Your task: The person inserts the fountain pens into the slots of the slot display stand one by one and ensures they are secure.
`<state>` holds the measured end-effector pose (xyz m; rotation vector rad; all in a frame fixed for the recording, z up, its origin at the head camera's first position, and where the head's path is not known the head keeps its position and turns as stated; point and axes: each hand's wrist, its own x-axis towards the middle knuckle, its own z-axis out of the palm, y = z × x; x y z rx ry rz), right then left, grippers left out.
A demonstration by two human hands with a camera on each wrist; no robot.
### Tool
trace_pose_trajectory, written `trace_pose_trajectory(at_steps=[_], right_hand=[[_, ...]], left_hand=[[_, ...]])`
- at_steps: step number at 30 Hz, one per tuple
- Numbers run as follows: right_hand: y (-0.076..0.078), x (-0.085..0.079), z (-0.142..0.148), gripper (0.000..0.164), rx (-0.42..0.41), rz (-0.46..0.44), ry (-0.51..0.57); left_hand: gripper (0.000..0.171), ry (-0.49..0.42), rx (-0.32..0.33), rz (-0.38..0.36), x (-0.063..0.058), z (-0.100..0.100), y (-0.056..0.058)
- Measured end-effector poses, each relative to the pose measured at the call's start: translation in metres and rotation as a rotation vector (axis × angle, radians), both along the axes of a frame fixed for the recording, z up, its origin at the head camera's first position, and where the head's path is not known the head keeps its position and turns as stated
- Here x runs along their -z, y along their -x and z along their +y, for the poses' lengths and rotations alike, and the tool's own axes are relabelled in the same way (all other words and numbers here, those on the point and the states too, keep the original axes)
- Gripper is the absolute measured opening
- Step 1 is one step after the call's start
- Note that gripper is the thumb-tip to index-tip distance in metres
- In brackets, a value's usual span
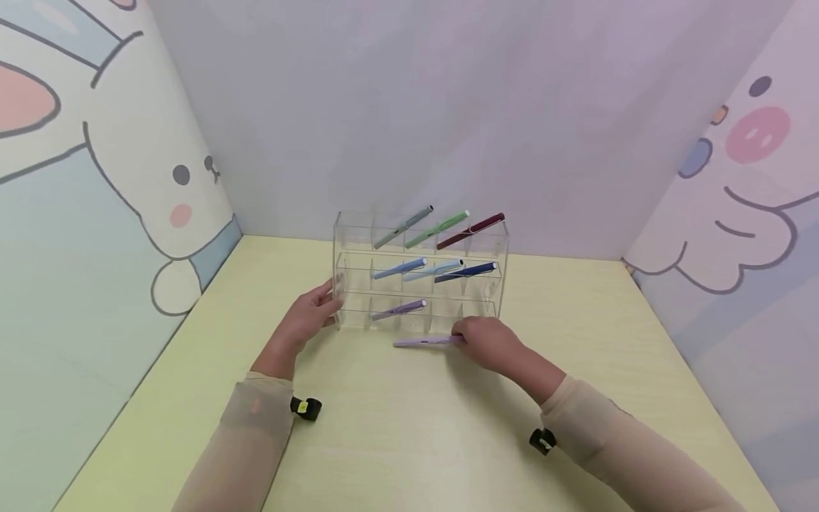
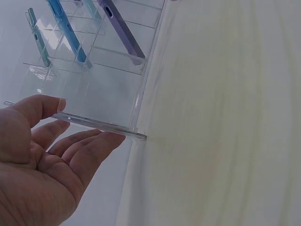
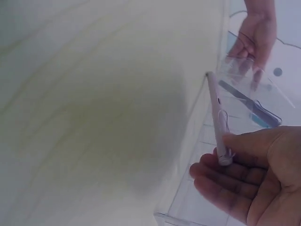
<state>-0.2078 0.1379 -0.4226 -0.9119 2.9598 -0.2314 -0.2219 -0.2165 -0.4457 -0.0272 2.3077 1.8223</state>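
A clear acrylic pen rack (image 1: 416, 293) with three tiers stands on the table. At its left side my left hand (image 1: 307, 316) holds the side panel, thumb on one face and fingers on the other (image 2: 61, 155). My right hand (image 1: 489, 343) pinches a pale lilac pen (image 1: 425, 342) near its clip end, in front of the lowest tier. In the right wrist view the pen (image 3: 217, 113) lies between thumb and fingers, its other end pointing away from the palm. A darker purple pen (image 1: 399, 310) leans in the bottom tier.
In the top tier lean a grey-green pen (image 1: 404, 227), a green pen (image 1: 438, 229) and a dark red pen (image 1: 471, 231). The middle tier holds a blue pen (image 1: 400, 268), a light blue pen (image 1: 435, 270) and a navy pen (image 1: 467, 272). Cartoon-printed walls (image 1: 409, 107) enclose the pale table (image 1: 409, 441).
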Motion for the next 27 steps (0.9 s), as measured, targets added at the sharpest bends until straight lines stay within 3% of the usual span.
trace_pose_trajectory(at_steps=[13, 27], right_hand=[[0.004, -0.015, 0.025, 0.017, 0.006, -0.064, 0.43], [0.005, -0.049, 0.062, 0.022, 0.178, 0.008, 0.597]], left_hand=[[0.059, 0.015, 0.001, 0.022, 0.003, -0.003, 0.001], [0.06, 0.017, 0.007, 0.027, 0.004, -0.003, 0.001]])
